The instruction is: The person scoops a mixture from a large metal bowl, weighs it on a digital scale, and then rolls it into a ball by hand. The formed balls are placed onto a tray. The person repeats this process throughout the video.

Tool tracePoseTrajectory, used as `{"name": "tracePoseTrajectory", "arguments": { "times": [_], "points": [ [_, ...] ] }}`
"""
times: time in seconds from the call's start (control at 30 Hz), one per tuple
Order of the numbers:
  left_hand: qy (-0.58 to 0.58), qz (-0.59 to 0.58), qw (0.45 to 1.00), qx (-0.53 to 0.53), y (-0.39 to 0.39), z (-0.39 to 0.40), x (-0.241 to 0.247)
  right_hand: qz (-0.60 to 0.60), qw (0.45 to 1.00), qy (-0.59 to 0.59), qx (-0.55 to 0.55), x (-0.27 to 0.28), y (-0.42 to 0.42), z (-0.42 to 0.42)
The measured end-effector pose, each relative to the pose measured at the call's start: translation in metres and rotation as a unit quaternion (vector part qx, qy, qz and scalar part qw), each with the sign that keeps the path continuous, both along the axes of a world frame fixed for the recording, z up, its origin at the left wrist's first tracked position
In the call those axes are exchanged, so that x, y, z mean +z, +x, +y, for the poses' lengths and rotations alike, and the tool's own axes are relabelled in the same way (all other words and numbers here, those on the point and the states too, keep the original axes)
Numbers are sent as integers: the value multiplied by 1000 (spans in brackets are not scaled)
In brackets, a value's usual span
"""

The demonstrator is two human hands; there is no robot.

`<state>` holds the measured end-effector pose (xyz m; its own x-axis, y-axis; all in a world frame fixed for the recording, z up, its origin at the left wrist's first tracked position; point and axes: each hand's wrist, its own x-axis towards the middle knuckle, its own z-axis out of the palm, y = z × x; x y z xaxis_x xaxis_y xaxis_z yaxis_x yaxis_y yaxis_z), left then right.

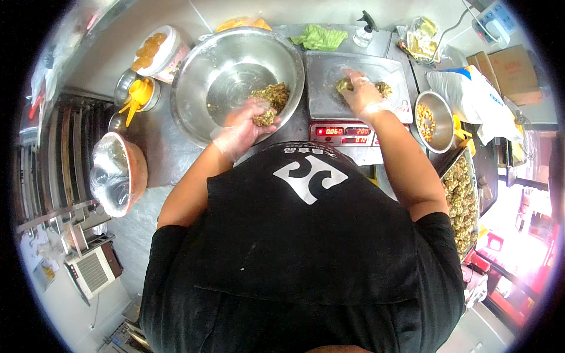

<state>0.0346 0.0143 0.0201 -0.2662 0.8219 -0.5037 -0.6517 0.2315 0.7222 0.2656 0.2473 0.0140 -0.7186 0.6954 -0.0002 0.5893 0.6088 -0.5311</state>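
Note:
My left hand [251,119], in a clear plastic glove, holds a clump of chunky greenish-brown mixture [265,117] over the near rim of a large stainless steel bowl [185,84]. More of the mixture [277,95] lies inside that bowl, just beyond my fingers. My right hand [361,95], gloved likewise, is on the steel pan of a digital scale [324,103], with its fingers at a lump of the mixture [343,84]. Another lump [383,89] sits on the pan to the right of this hand. The scale's red displays are lit.
Right of the scale stand a steel bowl of nuts [426,123] and a tray of shaped clumps [461,203]. A green cloth [318,37] and a spray bottle [363,33] lie behind. At left are a white tub [170,57], yellow scoops [139,93] and a plastic-covered orange bowl [137,172].

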Motion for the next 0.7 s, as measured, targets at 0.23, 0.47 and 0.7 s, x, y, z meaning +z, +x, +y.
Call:
{"name": "tracePoseTrajectory", "arguments": {
  "times": [0.23,0.47,0.7],
  "points": [
    [32,-66,996,45,-8,-4,-5,-159,943,283,-78,-5,42,32],
    [61,-31,998,-12,-7,7,13,-97,982,131,-97,-31,63,45],
    [118,-51,983,-127,0,21,25,251,929,-263,73,13,3,-25]
  ]
}}
